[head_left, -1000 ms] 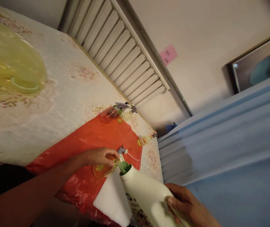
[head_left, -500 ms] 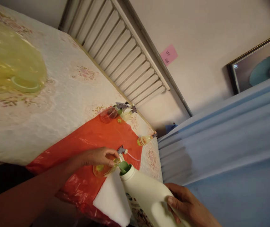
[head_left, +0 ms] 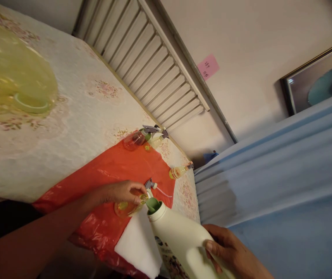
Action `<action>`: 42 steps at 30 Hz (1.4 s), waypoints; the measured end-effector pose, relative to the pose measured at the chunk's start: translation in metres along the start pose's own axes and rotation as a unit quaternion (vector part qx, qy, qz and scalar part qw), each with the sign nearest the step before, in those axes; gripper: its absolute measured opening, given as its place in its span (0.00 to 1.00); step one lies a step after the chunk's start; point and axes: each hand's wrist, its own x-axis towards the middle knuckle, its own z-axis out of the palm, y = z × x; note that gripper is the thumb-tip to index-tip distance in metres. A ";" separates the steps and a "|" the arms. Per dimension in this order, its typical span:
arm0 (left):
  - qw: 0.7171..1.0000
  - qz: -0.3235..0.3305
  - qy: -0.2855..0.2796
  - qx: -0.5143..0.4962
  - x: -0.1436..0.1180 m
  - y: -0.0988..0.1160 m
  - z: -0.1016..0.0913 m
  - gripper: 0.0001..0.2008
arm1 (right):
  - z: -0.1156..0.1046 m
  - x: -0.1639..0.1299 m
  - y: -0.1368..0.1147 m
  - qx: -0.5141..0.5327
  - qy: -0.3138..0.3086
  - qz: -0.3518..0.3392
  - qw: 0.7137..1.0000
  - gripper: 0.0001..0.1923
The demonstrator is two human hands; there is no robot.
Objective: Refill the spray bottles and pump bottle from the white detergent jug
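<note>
My left hand (head_left: 122, 192) grips a small clear spray bottle (head_left: 126, 208) with yellowish liquid, its neck uncapped, resting over a red plastic sheet (head_left: 116, 170). A large white jug (head_left: 180, 244) with a green spout is held at its handle by my right hand (head_left: 232, 254). The jug is tilted, and its spout sits right at the small bottle's open neck. A grey trigger sprayer head (head_left: 151, 185) with a thin tube lies on the red sheet just beyond my left hand.
A white cloth (head_left: 138, 246) lies under the jug. Two spray bottles (head_left: 142, 138) lie at the red sheet's far edge, another (head_left: 180, 170) nearer the blue curtain (head_left: 276, 182). A yellow translucent bowl (head_left: 11, 85) sits on the patterned tablecloth (head_left: 75, 100). Behind it runs a slatted radiator (head_left: 154, 66).
</note>
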 end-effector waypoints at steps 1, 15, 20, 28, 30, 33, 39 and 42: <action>1.000 0.001 0.001 0.003 0.000 0.000 0.000 0.17 | 0.000 0.000 0.000 -0.002 0.000 0.001 1.000 0.27; 1.000 0.008 -0.002 0.000 0.002 -0.005 -0.001 0.18 | -0.001 0.000 -0.002 0.003 -0.004 -0.003 1.000 0.28; 1.000 0.003 -0.003 0.000 0.001 -0.003 -0.001 0.18 | 0.000 0.000 -0.004 -0.002 -0.005 -0.002 1.000 0.29; 1.000 0.001 0.003 0.001 0.000 -0.004 0.000 0.18 | -0.001 -0.001 -0.002 -0.006 -0.006 -0.003 1.000 0.28; 1.000 0.004 -0.001 -0.005 0.000 -0.004 0.000 0.18 | -0.002 -0.001 -0.003 -0.005 -0.008 -0.002 1.000 0.27; 1.000 0.004 -0.003 -0.004 0.001 -0.004 0.000 0.18 | -0.001 -0.001 -0.003 -0.006 -0.008 -0.003 1.000 0.27; 1.000 -0.004 -0.002 0.002 0.000 0.000 -0.001 0.19 | -0.002 -0.002 -0.002 -0.003 -0.008 -0.004 1.000 0.26; 1.000 -0.005 -0.001 0.005 0.000 -0.002 -0.001 0.19 | -0.002 -0.001 -0.002 -0.006 -0.006 -0.007 1.000 0.26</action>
